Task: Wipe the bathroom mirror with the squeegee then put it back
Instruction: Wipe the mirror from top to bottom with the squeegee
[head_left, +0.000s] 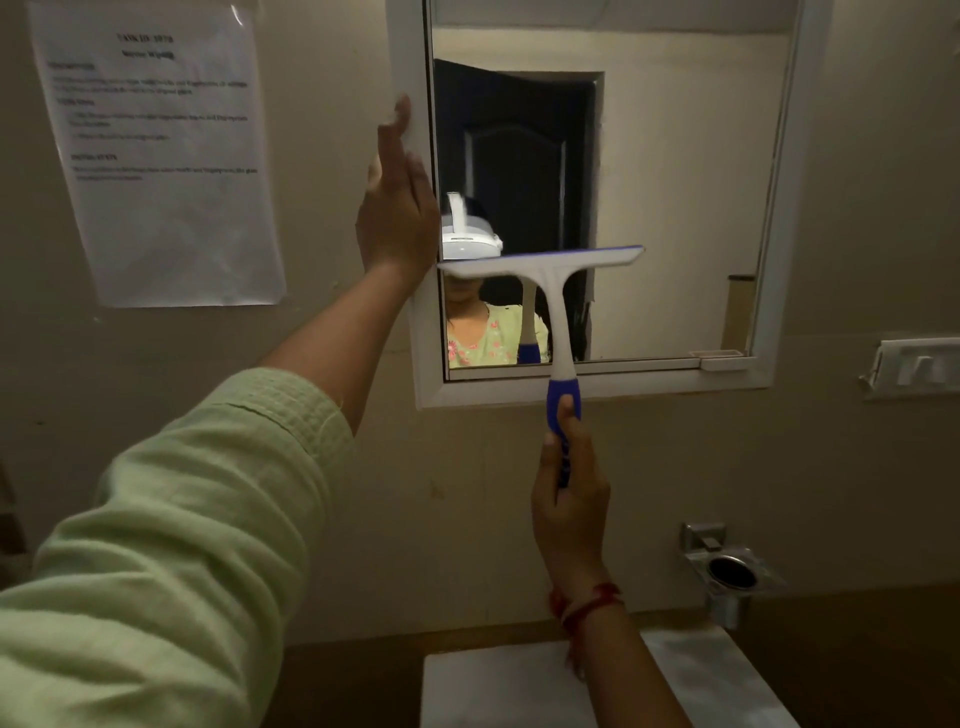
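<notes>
Wiping was in hand: the right hand (569, 499) had its grip clamped round the squeegee (545, 270) handle, blade across the mirror (675, 182) at its lower half. The left hand (397, 208), fingers straight, pressed the mirror's left edge. Next, I'd judge, a steady downward pull.

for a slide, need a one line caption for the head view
Right hand holds a white blue-handled plastic squeegee at the white-framed bathroom mirror while the left hand rests on its frame.
</notes>
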